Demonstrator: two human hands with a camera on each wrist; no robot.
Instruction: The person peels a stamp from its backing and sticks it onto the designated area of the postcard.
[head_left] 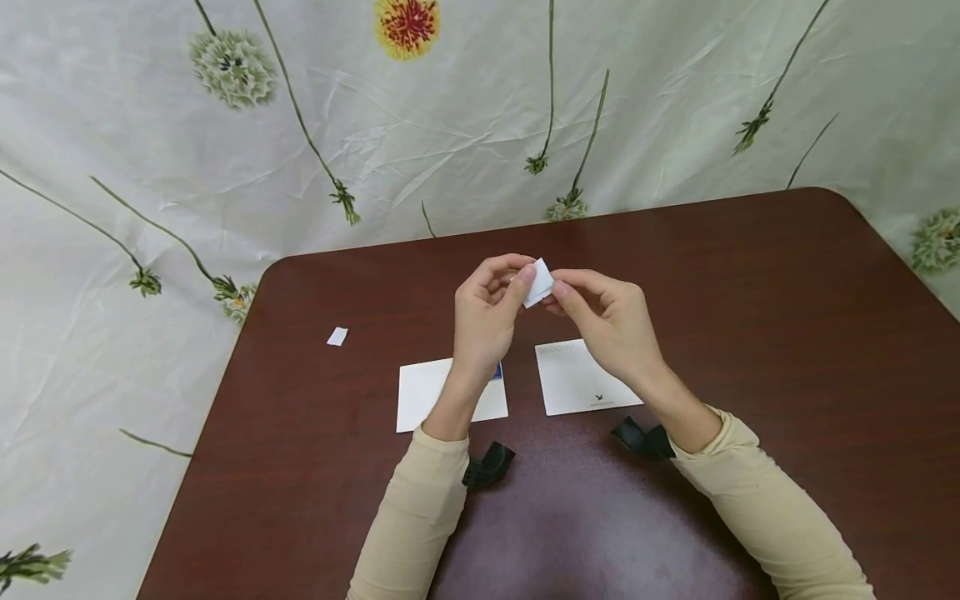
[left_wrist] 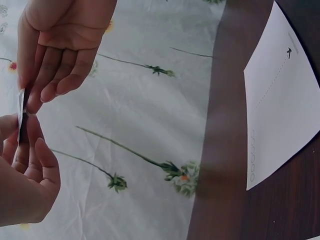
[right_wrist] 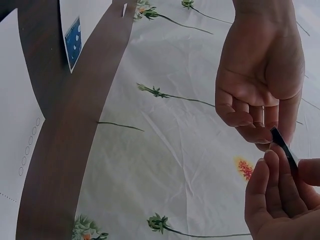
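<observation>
Both hands meet above the table around a small square of white paper (head_left: 538, 282), stamp-sized, with a second layer edge showing. Seen edge-on in the wrist views, the piece (right_wrist: 285, 148) has a dark face. My left hand (head_left: 487, 321) pinches its left side between thumb and fingers. On its lower right edge, my right hand (head_left: 611, 321) pinches with thumb and forefinger. Below the left wrist lies a white card (head_left: 420, 398) with a blue picture stamp (right_wrist: 73, 44) at its corner. Under the right forearm is another white card (head_left: 570, 382) with a row of circles and a small bird print.
A small white paper scrap (head_left: 337, 337) lies on the left of the dark red-brown table (head_left: 787, 333). Black straps (head_left: 489, 465) sit at both wrists. A flower-printed white cloth (head_left: 450, 125) hangs behind the table.
</observation>
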